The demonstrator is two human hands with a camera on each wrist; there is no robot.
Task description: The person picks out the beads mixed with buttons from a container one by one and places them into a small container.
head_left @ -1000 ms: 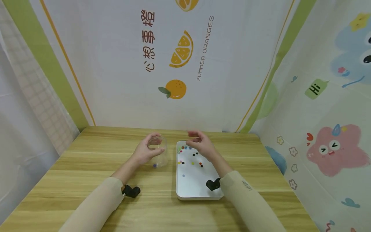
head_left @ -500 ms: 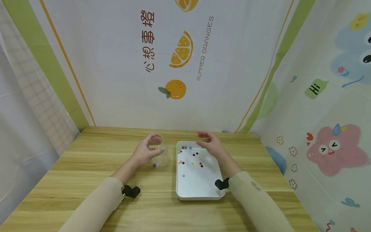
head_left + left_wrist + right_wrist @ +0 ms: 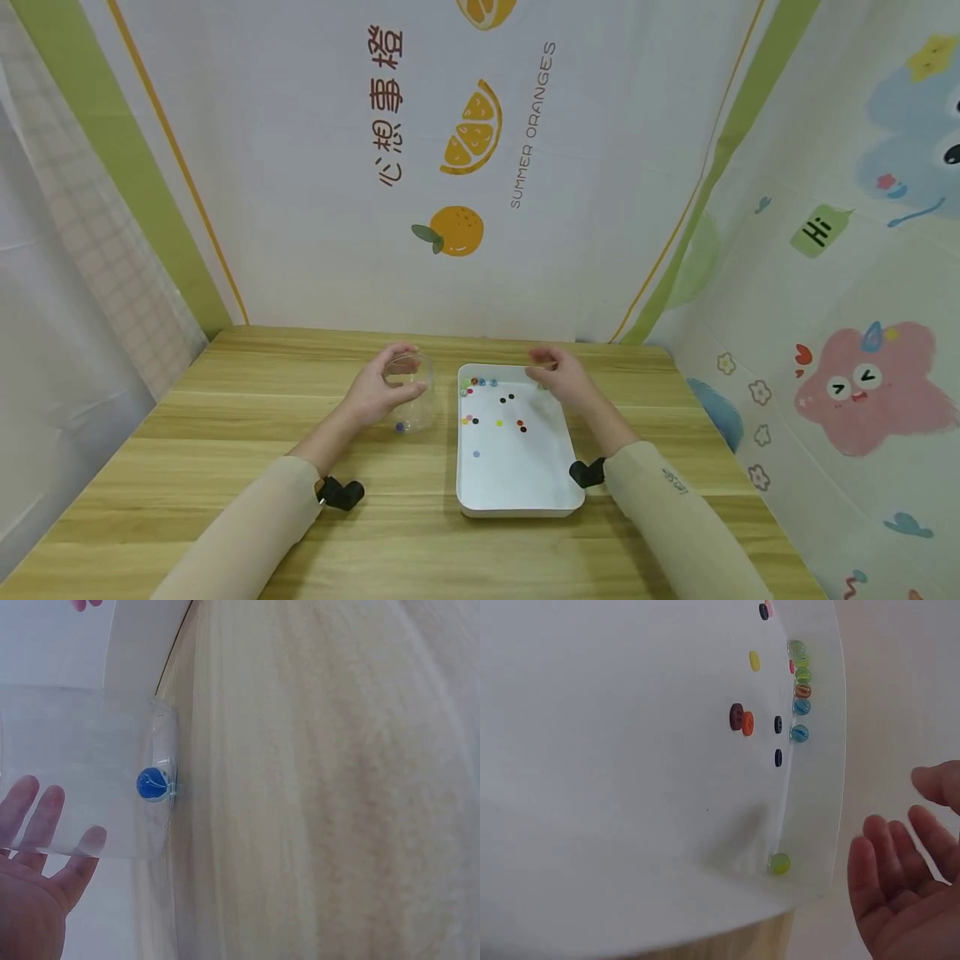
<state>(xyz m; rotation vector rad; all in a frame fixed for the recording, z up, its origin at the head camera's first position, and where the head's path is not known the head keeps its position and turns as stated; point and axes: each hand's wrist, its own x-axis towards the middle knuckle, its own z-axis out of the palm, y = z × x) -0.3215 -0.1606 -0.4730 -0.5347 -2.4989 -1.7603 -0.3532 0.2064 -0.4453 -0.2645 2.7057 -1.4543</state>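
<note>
Sorting marbles: left hand (image 3: 377, 393) wraps the clear jar (image 3: 414, 402); right hand (image 3: 558, 379) hovers spread, empty. Next: pinching the yellow-green marble (image 3: 779, 862) in the white tray (image 3: 517, 487).

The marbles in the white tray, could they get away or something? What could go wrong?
Maybe. The marbles lie loose against the far wall of the white tray, and the right hand hovers open at that end; a bump could send them rolling. The yellow-green marble sits alone in a corner, easy to miss. The left hand holds the clear jar with one blue marble inside; tipping it might spill that.
</note>
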